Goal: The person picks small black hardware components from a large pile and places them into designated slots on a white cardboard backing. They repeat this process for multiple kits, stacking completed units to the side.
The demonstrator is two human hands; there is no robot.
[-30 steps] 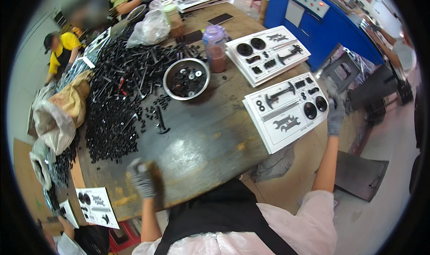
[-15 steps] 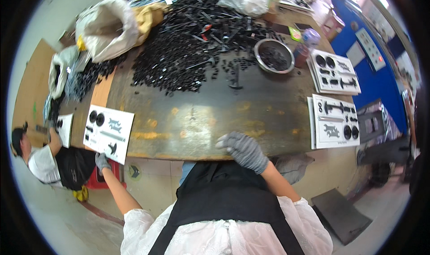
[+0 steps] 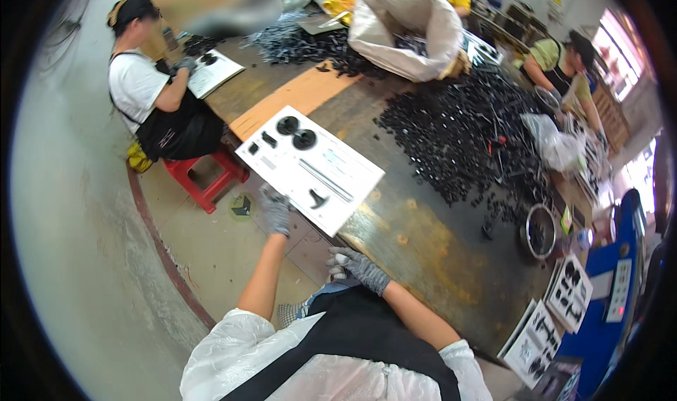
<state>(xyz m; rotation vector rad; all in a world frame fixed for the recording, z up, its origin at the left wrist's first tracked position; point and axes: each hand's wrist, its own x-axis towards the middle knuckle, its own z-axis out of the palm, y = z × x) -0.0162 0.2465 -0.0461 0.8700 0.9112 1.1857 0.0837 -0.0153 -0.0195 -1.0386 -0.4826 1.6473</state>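
A white card (image 3: 285, 170) lies at the left of the table, jutting over its near edge. On it are two black discs (image 3: 305, 139), small black pieces, a long grey metal strip (image 3: 325, 180) and a black T-shaped part (image 3: 319, 199). My left hand (image 3: 273, 209), in a grey glove, grips the card's near edge; some of its fingers are hidden there. By the table edge, just off the card's near corner, is my right hand (image 3: 360, 268), also gloved. Its fingers are loosely bent and somewhat apart, with nothing visible in them.
A large heap of black parts (image 3: 458, 133) covers the far side, near an open white sack (image 3: 402, 24). At the right are a metal bowl (image 3: 539, 232) and stacked filled cards (image 3: 534, 344). A co-worker (image 3: 151, 84) sits at the left by a red stool (image 3: 204, 175).
My view has turned left, bringing the card toward the middle. My right hand has moved left along the table edge toward the card. My left hand stays on the card's edge.
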